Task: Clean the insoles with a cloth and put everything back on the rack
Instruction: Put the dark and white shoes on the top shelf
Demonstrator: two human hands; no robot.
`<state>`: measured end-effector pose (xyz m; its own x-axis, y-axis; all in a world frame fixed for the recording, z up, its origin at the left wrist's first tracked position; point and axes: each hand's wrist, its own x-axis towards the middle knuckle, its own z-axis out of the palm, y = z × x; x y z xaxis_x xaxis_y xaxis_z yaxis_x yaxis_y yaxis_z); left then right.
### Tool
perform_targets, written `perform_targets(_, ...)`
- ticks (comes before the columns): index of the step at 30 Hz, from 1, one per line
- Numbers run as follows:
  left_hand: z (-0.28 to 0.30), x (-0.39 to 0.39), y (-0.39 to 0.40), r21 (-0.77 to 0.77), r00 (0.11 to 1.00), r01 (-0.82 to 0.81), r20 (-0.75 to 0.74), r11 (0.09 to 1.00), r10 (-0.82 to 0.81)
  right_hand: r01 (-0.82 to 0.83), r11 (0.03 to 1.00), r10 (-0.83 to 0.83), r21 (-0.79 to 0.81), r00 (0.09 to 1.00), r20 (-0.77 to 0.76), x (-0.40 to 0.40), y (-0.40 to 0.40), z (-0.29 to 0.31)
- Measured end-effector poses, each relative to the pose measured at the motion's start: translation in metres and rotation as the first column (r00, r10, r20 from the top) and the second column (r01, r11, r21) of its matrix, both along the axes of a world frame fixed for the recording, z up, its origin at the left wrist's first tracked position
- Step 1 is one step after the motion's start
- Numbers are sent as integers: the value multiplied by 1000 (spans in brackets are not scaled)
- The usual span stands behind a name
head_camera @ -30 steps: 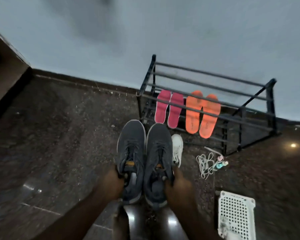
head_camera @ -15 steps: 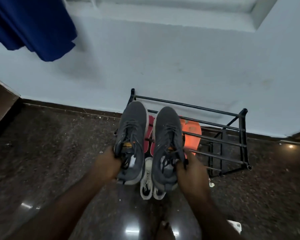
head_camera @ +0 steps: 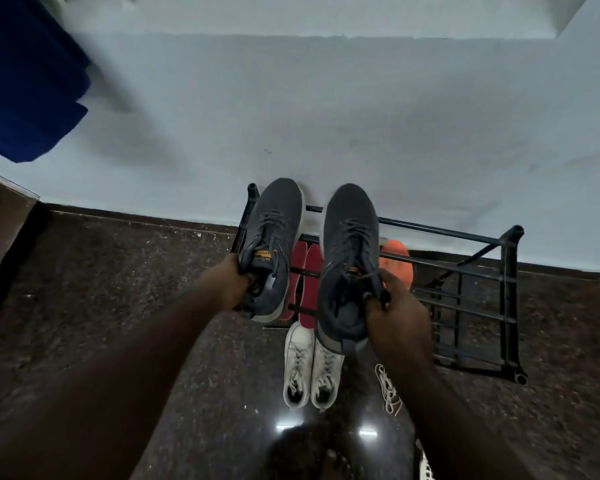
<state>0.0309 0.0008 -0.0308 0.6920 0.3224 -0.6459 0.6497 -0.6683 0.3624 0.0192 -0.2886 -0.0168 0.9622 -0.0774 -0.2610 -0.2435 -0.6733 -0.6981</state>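
My left hand (head_camera: 230, 285) grips the left dark grey sneaker (head_camera: 274, 244) by its collar. My right hand (head_camera: 397, 308) grips the right dark grey sneaker (head_camera: 349, 258) at its heel opening. Both shoes hang over the left half of the black metal rack (head_camera: 510, 282), toes toward the wall. A pair of red insoles (head_camera: 307, 271) lies on a lower rack shelf between the shoes. An orange insole (head_camera: 397, 261) shows past my right hand, mostly hidden. No cloth is in view.
A pair of white sneakers (head_camera: 310, 365) stands on the dark floor before the rack. Loose white laces (head_camera: 388, 389) lie to their right. A blue cloth-like item (head_camera: 25, 88) hangs top left. A white wall backs the rack. A bare foot (head_camera: 336, 462) shows at the bottom.
Both hands carried the grey sneakers up and forward, from above the floor to over the rack's left side. The view tilted up toward the wall, and the shoes spread slightly apart.
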Motion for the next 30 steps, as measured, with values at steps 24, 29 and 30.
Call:
perform_targets(24, 4, 13, -44, 319, 657, 467, 499, 825, -565, -94, 995, 87, 40, 985, 148, 37, 55, -32)
perform_targets(29, 4, 26, -65, 270, 608, 563, 504, 781, -613, -101, 995, 102, -15, 977, 189, 44, 61, -28)
perform_targets(30, 6, 28, -67, 227, 642, 534, 518, 814, -565, -80, 997, 77, 8, 980, 185, 44, 62, -29)
